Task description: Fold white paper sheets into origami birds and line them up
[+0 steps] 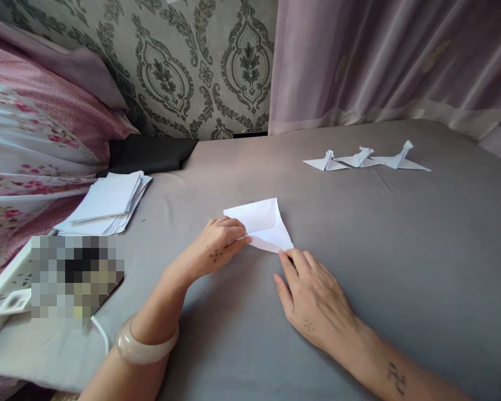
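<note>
A white sheet of paper (262, 216) with creases lies on the grey cloth, its near edge folded up. My left hand (223, 242) pinches the paper's left side between thumb and fingers, and hides that corner. At the near right corner, the fingertips of my right hand (311, 292) touch the paper; its thumb is held apart from the fingers and rests on the cloth. Three folded paper birds (361, 157) stand in a row at the back right, away from both hands.
On the left lies a stack of white paper (104, 203), with a black flat item (150, 153) behind it. A blurred-out object (77, 278) with a white cable (101, 334) sits nearer, beside a white rail (8, 287). Pink curtains (338, 61) hang behind.
</note>
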